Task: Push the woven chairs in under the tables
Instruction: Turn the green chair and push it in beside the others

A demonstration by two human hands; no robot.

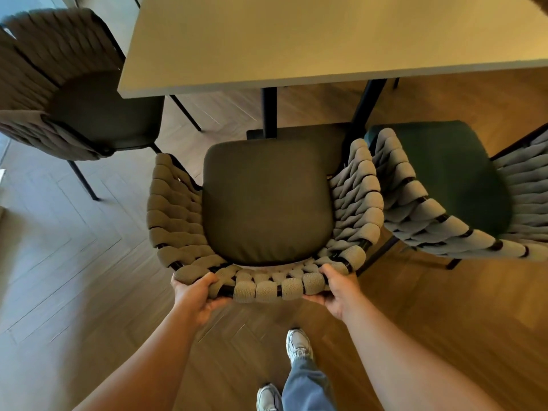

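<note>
At the table (296, 40) edge, our left hand (194, 295) and right hand (338, 289) clasp the woven chair (267, 200) backrest, fingers curled around its rim.

Both bare arms reach forward and down from the lower edge of the view, and they come a little closer to each other toward the hands. The left hand (194, 295) is closed on the rim of the chair back (267, 287), with its fingers (207, 278) curled over the top and the thumb below. The right hand (339, 287) is closed on the same rim further right, fingers over the top, thumb under it. Both wrists are almost straight. Below, two legs in blue jeans and light sneakers stand between the arms.
</note>
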